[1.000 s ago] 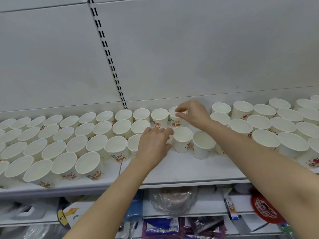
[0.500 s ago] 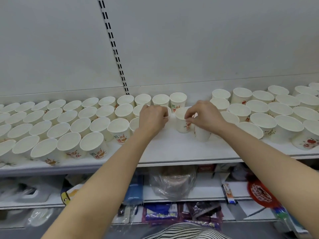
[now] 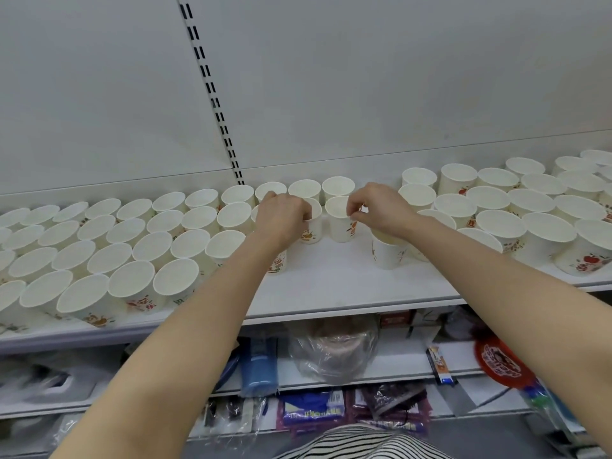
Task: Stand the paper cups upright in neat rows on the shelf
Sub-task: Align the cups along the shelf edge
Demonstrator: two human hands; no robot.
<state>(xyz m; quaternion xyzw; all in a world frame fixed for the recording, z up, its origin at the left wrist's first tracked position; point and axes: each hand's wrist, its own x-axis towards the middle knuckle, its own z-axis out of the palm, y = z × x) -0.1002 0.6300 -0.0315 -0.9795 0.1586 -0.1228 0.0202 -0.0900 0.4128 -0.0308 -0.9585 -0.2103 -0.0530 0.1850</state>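
- We are reaching both bare arms up to the white shelf (image 3: 331, 286), where paper cups (image 3: 99, 246) are standing upright in rows on the left, and more cups (image 3: 530, 207) are crowding the right end.
- Our left hand (image 3: 281, 217) is curling its fingers (image 3: 303, 210) over the rim of a printed cup (image 3: 313, 226) in the second row from the back.
- Our right hand (image 3: 381, 208) is pinching the rim of the neighbouring cup (image 3: 341, 220) between thumb and forefinger; that cup is standing just beside the left one, apart from it.
- Another cup (image 3: 389, 251) is sitting under our right wrist, nearer the shelf's front edge.
- Below, a lower shelf (image 3: 390, 362) is carrying a clear plastic bag (image 3: 334, 352) and a blue package (image 3: 258, 366).
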